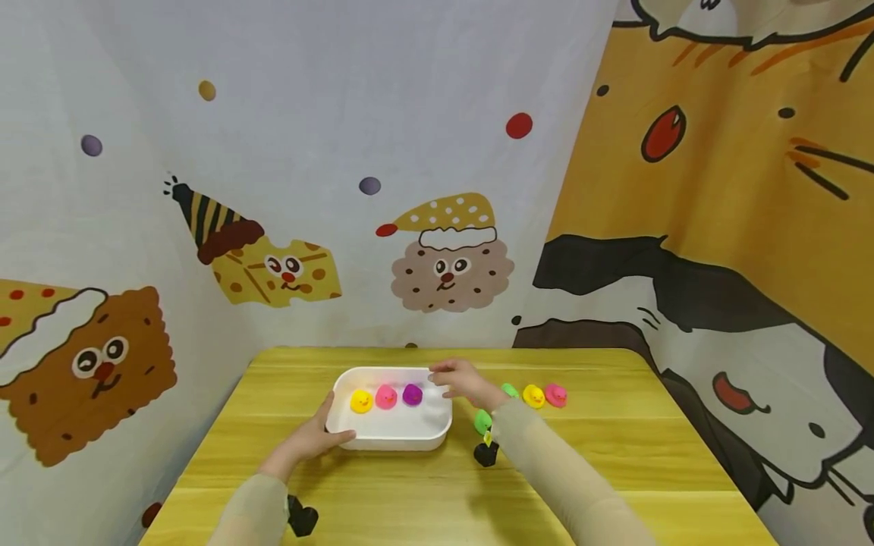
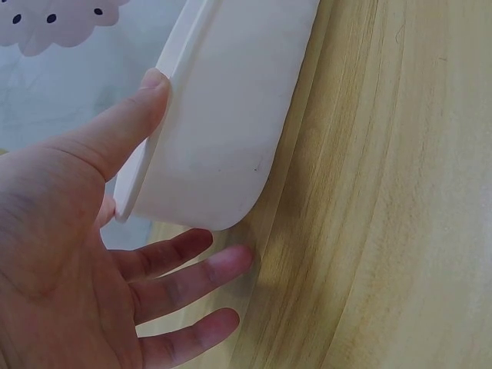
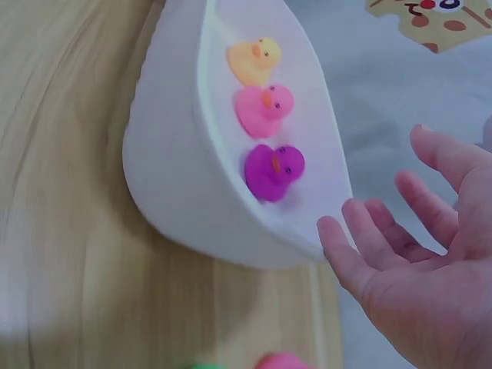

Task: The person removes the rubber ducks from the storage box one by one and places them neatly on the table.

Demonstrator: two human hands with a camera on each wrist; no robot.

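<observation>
A white plastic basin (image 1: 396,444) stands on the wooden table. Inside it sit a yellow duck (image 1: 362,401), a pink duck (image 1: 386,396) and a purple duck (image 1: 413,394) in a row. My left hand (image 1: 317,436) holds the basin's left end, thumb on the front rim; in the left wrist view, several fingers (image 2: 192,280) spread past the corner. Over the right rim hovers my right hand (image 1: 466,381), its fingers loosely bent and nothing in them. In the right wrist view it is beside the purple duck (image 3: 274,172), apart from it.
Right of the basin are a green duck (image 1: 482,421), another green duck (image 1: 510,390) partly behind the right arm, a yellow duck (image 1: 534,396) and a pink duck (image 1: 556,395). At the right wrist view's bottom edge, a pink toy (image 3: 283,361) is cut off. A printed cloth (image 1: 307,152) hangs behind the table.
</observation>
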